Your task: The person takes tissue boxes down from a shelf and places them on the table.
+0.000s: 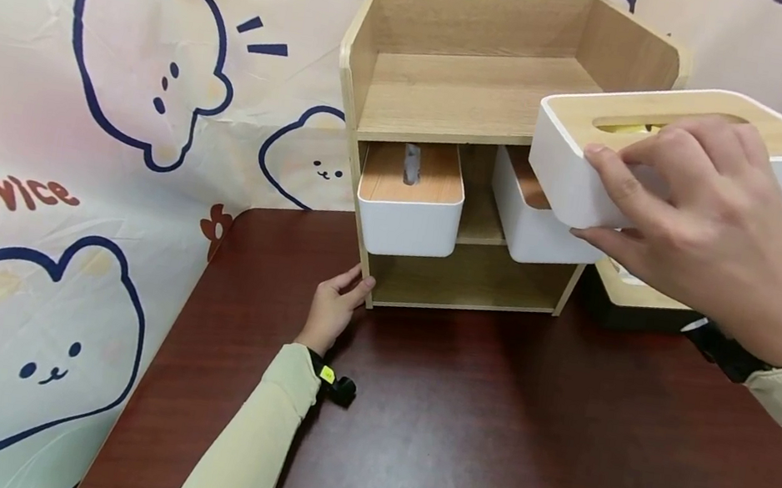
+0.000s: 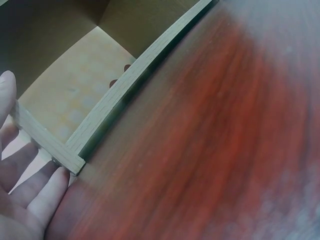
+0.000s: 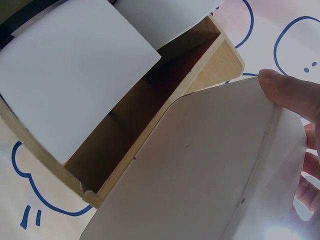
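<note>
My right hand (image 1: 709,199) grips a white tissue box (image 1: 576,175) with a light wooden lid, holding it in the air at the right front of the wooden shelf (image 1: 475,88). In the right wrist view, the thumb lies on the edge of the box's white underside (image 3: 195,160). My left hand (image 1: 336,307) holds the lower left front edge of the shelf, thumb on the inner side and fingers outside, as the left wrist view shows. Two more white boxes with wooden lids, a left one (image 1: 406,225) and a right one (image 1: 517,212), stick out from the middle level.
Behind the right forearm, a dark-based tray-like thing (image 1: 643,303) with a light wooden top is partly hidden. The shelf stands on a dark red-brown table (image 1: 453,439). A cartoon-printed cloth (image 1: 134,239) hangs behind and to the left.
</note>
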A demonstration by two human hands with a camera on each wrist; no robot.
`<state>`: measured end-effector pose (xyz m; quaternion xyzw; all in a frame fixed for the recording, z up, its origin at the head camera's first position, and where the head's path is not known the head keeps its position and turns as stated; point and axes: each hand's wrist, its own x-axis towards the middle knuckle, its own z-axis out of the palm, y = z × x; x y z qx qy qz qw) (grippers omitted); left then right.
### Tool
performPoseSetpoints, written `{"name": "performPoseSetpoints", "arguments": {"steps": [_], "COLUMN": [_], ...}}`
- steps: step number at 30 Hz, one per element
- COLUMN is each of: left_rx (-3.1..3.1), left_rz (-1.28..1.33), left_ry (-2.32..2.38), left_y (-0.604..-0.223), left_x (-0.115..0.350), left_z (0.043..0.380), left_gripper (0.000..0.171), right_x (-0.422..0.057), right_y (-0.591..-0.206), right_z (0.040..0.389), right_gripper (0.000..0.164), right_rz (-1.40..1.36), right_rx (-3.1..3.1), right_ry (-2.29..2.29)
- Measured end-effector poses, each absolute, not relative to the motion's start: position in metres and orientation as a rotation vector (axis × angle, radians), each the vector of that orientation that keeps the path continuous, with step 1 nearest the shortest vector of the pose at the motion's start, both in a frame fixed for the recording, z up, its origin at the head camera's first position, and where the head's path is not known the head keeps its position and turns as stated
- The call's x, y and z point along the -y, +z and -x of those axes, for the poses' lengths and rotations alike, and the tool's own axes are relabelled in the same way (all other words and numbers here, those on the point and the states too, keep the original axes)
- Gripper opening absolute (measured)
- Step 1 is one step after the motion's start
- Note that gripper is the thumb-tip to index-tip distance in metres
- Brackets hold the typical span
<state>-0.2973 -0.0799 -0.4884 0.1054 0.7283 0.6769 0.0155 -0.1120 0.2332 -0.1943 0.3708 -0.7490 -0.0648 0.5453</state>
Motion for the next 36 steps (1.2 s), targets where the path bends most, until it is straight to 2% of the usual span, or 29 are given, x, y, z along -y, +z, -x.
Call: {"name": "performPoseSetpoints", "arguments": {"steps": [4,16,28,36], "left_rx": [-2.253,-2.249,-2.222,-2.240], "left_rz": [-0.315,-0.307,-0.289,-0.282], "left_ry": [2.105,2.112,2.134,2.115], "left_y": [-0.490,-0.488,-0.487,-0.485], "left_x": [0.082,0.082,0.081,0.080], "left_z": [0.297,0.298,0.297,0.295], "left_gripper": [0.063,0.065,0.059,0.060], "right_x": [-0.235,-0.244,-0.260,-0.266], "right_y": [-0.195,-0.198,-0.211,-0.222], "right_z": [0.109,0.100,0.090,0.083], "right_gripper": [0.046,0.050,0.049,0.045], "right_rz": [-0.871,-0.814,-0.755,-0.682], "right_rx": [1.774,1.787,1.804,1.789], "right_ry": [-0.134,-0.078,-0.062,-0.035]}}
